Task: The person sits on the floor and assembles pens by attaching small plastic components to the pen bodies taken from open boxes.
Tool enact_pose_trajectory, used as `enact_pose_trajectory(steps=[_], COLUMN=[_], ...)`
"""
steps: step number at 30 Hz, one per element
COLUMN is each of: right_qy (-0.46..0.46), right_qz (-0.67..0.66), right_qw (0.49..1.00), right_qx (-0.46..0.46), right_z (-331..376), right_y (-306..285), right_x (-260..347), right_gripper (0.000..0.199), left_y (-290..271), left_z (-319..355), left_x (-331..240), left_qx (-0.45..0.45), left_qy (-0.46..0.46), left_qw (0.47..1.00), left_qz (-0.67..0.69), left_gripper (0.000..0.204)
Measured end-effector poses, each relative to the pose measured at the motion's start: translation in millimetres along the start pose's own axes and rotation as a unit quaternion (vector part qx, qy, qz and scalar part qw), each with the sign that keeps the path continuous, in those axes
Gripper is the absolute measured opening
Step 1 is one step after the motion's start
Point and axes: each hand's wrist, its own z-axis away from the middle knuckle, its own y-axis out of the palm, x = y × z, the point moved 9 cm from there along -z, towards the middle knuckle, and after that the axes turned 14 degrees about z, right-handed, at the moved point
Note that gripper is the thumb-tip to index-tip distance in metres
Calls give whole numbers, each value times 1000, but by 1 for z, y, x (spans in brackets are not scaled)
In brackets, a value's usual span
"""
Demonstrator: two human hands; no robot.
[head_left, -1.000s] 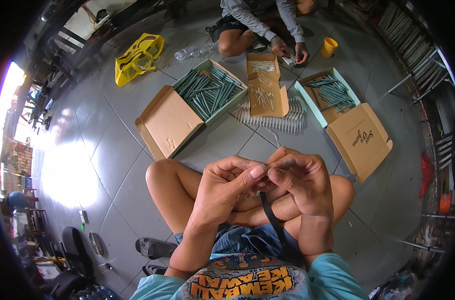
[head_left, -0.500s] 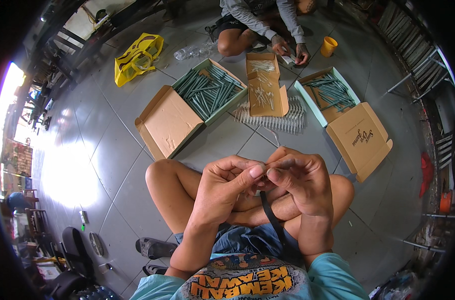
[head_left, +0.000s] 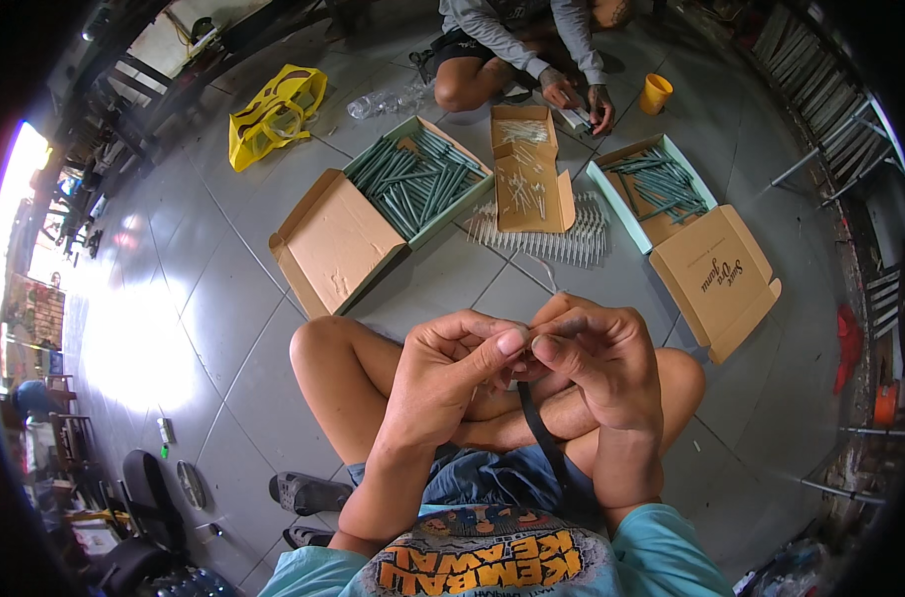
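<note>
My left hand (head_left: 450, 368) and my right hand (head_left: 600, 363) meet above my crossed legs, thumbs and fingertips pinched close together. Whatever sits between the fingertips is hidden or too small to make out. Just past the right fingers a thin pale curved piece (head_left: 545, 271) shows; I cannot tell whether it is held. A black strap (head_left: 540, 428) hangs below the hands. Ahead lie a row of thin clear pieces (head_left: 584, 244) and an open cardboard box (head_left: 507, 221) with small white sticks in it.
Open boxes of green tubes stand at the left (head_left: 407, 179) and right (head_left: 661, 184), lids folded out. Beyond, a co-worker's hands (head_left: 582, 104) hold a small pale thing near a yellow cup (head_left: 655, 94). A yellow bag (head_left: 273, 117) and clear plastic (head_left: 378, 102) lie far left.
My hands stay almost exactly in place. The co-worker's hands have shifted slightly around the small pale thing.
</note>
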Motion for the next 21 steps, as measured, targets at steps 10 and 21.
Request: enact_pose_trajectory(steps=[10,21], right_qy=[7,-1], right_qz=[4,15], right_qw=[1000,1000], right_qx=[3,5], right_z=[0,0], right_y=[0,1], right_x=[-1,-1], right_gripper=[8,9], left_y=[-1,-1], left_z=[0,1], left_x=[0,-1], left_qx=[0,0], left_qy=[-1,3], left_qw=[1000,1000], left_qz=[-2,-5], left_gripper=[16,16])
